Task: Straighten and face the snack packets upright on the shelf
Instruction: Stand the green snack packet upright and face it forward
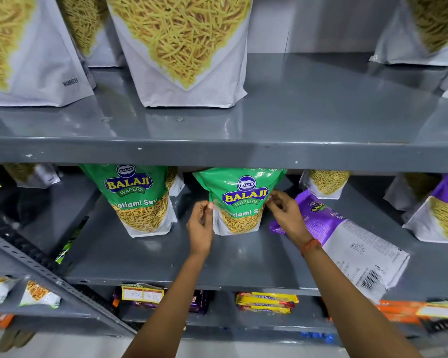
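Both hands pinch upright green packet (pixel 239 202) by its sides: left hand (pixel 201 223), right hand (pixel 285 210). Purple packet (pixel 342 239) lies flat alongside.

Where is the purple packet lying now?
The purple packet lies flat on the middle shelf, right of the green packet both hands hold.

yellow wrapped packs (pixel 267 302), handwritten price tag (pixel 142 295), orange wrist thread (pixel 310 246)

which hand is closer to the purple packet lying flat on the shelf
Right. The right hand reaches over the purple packet's top end, its wrist across it. The left hand is apart, at the far side of the green packet.
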{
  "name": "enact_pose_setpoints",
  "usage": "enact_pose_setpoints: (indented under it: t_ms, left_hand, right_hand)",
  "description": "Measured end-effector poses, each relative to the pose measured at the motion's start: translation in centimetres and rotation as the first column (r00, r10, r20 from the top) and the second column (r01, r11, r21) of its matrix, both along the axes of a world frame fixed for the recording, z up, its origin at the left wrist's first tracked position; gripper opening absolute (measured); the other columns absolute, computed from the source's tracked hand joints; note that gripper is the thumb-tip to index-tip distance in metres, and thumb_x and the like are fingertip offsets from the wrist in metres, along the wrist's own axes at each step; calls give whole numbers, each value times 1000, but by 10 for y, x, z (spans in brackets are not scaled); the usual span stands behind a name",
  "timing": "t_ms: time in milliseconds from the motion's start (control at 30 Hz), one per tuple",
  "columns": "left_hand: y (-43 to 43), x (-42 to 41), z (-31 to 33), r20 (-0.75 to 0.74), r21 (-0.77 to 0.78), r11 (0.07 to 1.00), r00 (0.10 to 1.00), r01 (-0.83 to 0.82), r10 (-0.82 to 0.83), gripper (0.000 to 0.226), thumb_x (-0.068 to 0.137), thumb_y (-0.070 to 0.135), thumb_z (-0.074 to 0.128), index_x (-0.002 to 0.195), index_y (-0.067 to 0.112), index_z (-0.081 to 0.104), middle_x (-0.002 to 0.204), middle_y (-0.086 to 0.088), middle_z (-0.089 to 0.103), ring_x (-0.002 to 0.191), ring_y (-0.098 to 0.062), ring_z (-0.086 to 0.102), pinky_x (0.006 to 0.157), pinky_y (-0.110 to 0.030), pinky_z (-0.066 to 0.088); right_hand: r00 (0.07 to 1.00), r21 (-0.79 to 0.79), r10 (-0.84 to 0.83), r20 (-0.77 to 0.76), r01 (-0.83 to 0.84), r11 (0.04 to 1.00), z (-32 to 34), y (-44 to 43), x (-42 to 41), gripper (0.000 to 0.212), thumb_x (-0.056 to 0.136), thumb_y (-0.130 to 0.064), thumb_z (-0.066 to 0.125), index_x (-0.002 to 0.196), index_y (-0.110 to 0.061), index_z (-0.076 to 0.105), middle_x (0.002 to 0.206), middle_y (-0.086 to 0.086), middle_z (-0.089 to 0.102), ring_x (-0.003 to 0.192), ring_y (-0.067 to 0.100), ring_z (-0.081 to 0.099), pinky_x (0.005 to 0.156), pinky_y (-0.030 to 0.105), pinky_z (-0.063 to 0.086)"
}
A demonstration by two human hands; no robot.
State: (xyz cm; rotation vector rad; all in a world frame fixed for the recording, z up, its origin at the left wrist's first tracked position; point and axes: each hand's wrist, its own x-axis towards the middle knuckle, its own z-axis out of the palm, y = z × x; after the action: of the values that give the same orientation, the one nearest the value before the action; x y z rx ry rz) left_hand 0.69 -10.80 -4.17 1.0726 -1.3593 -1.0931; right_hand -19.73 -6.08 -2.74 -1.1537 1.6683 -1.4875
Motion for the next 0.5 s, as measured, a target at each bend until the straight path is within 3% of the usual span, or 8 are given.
enact_pose_setpoints:
  t_ms: [133,233,300,400,500]
  left_hand:
    - [-5,3,4,56,12,1000,998,4,-5,13,96,19,46,95,7,52,84,-6,60,79,-17,54,77,-36,46]
    - [-11,7,8,36,49,997,997,59,-61,16,96,17,45,101,3,51,88,-12,58,82,-21,52,76,-40,45]
    - [-10,9,8,26,74,990,993,117,-119,16,95,8,44,107,-1,50,97,-14,59,90,-22,52,81,-39,44]
    - [1,12,6,39,132,964,970,233,-240,36,91,-6,44,127,-3,43,124,-18,57,110,-24,54,95,-37,45]
    - [12,14,3,21,188,947,963,260,-269,53,91,-6,46,141,2,29,144,-17,42,131,-29,44,110,-45,37]
  right_hand:
    - [995,-75,-95,-4,95,993,-2,8,6,10,88,-6,61,95,-12,62,97,10,69,88,13,64,75,13,52]
    - [991,-37,-119,-54,117,992,-2,11,10,12,88,-3,59,99,-4,62,102,17,69,89,18,63,79,21,53]
    - [987,21,-122,-105,125,992,-2,13,16,23,88,4,54,110,1,59,111,19,67,96,21,62,88,33,55]
    - [995,79,50,-83,-43,996,-2,21,31,51,82,9,58,130,-3,43,129,15,57,119,23,54,99,26,47]
    - [976,139,215,-39,-208,968,0,26,46,77,75,6,69,138,-8,26,139,17,45,131,26,43,110,44,38]
